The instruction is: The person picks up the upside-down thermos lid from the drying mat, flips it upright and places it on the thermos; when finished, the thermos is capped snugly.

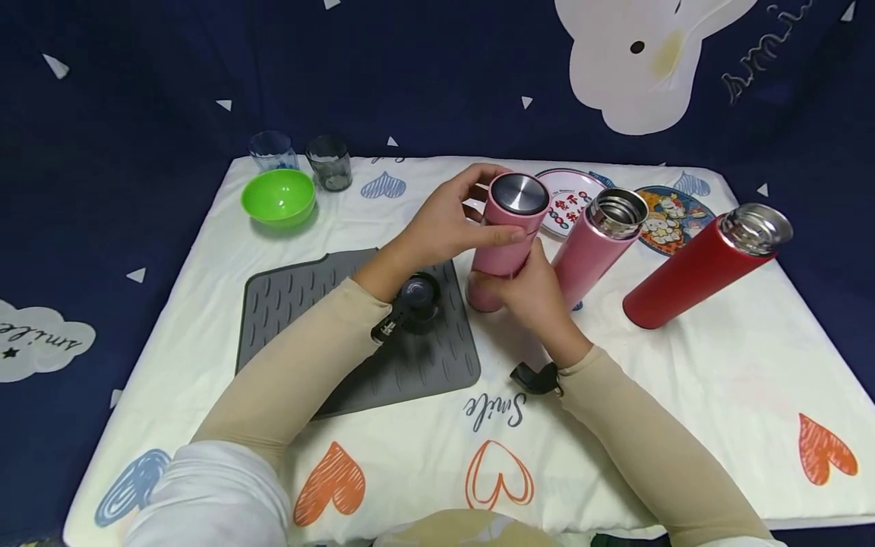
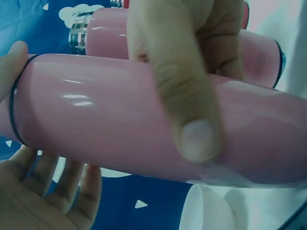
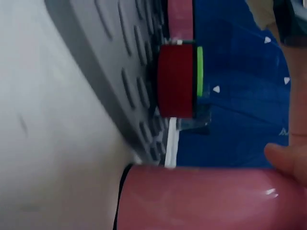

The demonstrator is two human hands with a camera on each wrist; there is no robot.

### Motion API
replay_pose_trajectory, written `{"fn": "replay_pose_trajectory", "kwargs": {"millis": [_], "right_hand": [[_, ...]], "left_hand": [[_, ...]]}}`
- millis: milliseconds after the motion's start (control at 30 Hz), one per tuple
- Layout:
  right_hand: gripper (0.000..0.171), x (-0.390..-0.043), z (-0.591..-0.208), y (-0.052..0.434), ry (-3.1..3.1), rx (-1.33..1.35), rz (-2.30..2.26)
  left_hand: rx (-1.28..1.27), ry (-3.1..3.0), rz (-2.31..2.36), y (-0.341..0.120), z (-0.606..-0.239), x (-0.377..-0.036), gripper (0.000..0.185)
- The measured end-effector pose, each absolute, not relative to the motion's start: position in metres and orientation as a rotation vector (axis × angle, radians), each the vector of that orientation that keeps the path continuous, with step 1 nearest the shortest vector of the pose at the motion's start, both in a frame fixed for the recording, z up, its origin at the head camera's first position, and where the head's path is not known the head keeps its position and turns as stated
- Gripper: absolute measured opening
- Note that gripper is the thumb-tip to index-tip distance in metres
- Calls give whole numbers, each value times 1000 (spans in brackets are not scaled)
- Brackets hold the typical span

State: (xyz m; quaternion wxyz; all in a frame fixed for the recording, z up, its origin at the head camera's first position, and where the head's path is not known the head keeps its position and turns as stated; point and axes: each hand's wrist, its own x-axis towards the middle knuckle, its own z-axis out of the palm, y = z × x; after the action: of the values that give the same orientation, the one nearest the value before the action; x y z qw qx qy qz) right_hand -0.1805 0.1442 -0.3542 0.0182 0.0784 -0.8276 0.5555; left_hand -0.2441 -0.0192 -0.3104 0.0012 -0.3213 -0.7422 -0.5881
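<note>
Both hands hold a pink thermos [image 1: 499, 260] with a silver-topped lid [image 1: 520, 193], upright and slightly tilted. My left hand [image 1: 437, 222] is around its upper part, thumb across the front and fingers behind. Lower down, my right hand [image 1: 540, 296] grips the body; its thumb crosses the thermos in the left wrist view. Just to the right stands a second pink thermos [image 1: 589, 254], lidless, its steel mouth showing. A lidless red thermos [image 1: 693, 273] is farther right. In the right wrist view, a red lid [image 3: 176, 81] and a pink lid [image 3: 181, 19] appear near the mat.
A grey ridged mat [image 1: 417, 372] lies under the left forearm. At the back left are a green bowl [image 1: 279, 199], a clear glass [image 1: 273, 152] and a dark glass [image 1: 330, 163]. Two patterned plates, one white [image 1: 562, 209] and one colourful [image 1: 673, 220], lie behind the thermoses.
</note>
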Motion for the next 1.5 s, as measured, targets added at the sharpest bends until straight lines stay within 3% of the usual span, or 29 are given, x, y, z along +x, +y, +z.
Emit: {"fn": "replay_pose_trajectory", "kwargs": {"millis": [233,433,633,900,1067,1233,1433,1500], "right_hand": [[98,-147,-350,163,-2664,110,1764],[85,-101,-345,190,-2716,96,1655],[67,-85,-348,202,-2761,233,1483],[60,-87,-354,197,-2862,289,1471],[47,-91,-357,187,-2888,350,1498],[41,-97,-354,164,-2950,464,1666],[32,-101,-355,144,-2974,537,1866],[24,-101,-355,144,-2896,548,1819]], "left_hand": [[-988,-2519,-1722,-31,-298,-243,80],[-876,-2843,-1113,-83,-301,-226,76],[-755,-3209,-200,-133,-317,-209,88],[-741,-3224,-191,-155,-346,-201,46],[-778,-3076,-240,-146,-336,-184,44],[-1050,-2812,-236,-101,-318,-144,56],[-1257,-2599,-235,-56,-308,-118,56],[-1240,-2619,-302,-52,-309,-118,66]]}}
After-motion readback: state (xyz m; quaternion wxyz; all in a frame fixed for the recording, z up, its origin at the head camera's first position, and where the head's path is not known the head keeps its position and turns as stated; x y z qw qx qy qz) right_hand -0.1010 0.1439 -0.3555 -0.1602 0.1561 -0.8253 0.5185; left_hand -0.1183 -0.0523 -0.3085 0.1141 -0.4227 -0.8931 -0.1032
